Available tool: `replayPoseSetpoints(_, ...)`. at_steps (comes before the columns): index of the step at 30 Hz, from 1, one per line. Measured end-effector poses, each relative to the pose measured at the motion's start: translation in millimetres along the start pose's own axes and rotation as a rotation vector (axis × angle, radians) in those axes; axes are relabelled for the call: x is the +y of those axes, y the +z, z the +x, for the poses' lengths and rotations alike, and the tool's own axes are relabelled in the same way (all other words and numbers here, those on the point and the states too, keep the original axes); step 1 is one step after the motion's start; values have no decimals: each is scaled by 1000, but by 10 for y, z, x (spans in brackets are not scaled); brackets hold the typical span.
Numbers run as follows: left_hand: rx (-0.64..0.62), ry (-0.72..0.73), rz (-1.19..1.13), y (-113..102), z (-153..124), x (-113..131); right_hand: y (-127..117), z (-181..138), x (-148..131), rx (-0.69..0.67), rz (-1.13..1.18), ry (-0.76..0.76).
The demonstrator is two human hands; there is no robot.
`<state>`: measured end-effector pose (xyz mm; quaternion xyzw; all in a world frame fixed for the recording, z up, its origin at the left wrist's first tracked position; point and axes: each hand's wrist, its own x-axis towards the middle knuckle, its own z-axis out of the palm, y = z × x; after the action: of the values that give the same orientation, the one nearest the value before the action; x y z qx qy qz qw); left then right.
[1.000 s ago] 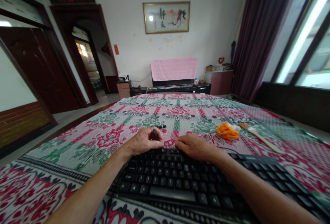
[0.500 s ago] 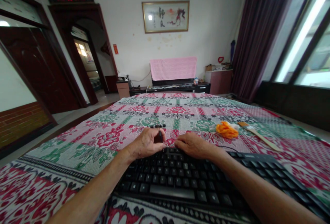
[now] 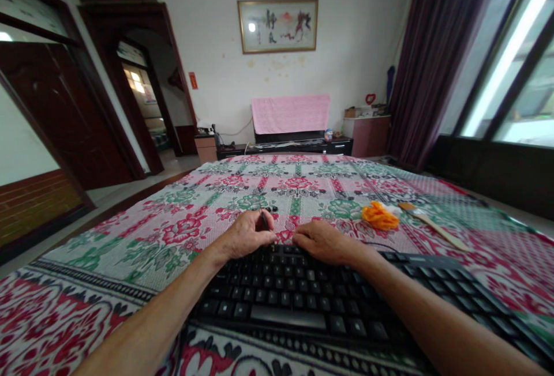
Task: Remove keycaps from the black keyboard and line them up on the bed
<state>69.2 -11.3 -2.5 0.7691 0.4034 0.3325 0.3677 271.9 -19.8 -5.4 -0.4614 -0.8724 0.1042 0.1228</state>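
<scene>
A black keyboard lies on the flowered cloth in front of me, its spacebar side nearest. My left hand is over its far edge, thumb and fingers closed around a thin black stick-like tool. That tool slants down toward the top key row; its exact kind is unclear. My right hand grips the keyboard's far edge, fingers curled and their tips partly hidden. Just beyond my left hand, small black pieces, perhaps keycaps, rest on the cloth, partly covered by the hand.
To the right lie an orange bundle and a flat brush with a pale handle. A cable runs behind the keyboard. Patterned cloth covers the table. Beyond it, a pink cloth hangs over a low black cabinet.
My left hand has shifted slightly left, and the black tool in it is tilted more. The right hand keeps its place on the keyboard.
</scene>
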Motion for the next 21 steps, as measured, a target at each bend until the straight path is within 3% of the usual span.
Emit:
replayPoseSetpoints(3,11,-5,22,10,-4,9,14,-3,9,8,-5,-8)
replayPoseSetpoints(9,56,183,346,57,-58,169,15,-14,-3,11,2,3)
replayPoseSetpoints(14,44,247,458,82,-84,259,54,-10,6,30,-25,17)
replayPoseSetpoints(18,44,252,472,82,-87,257,89,-2,-1,40,-52,49)
replayPoseSetpoints(21,64,167,374,69,-67,188,103,2,-6,40,-64,47)
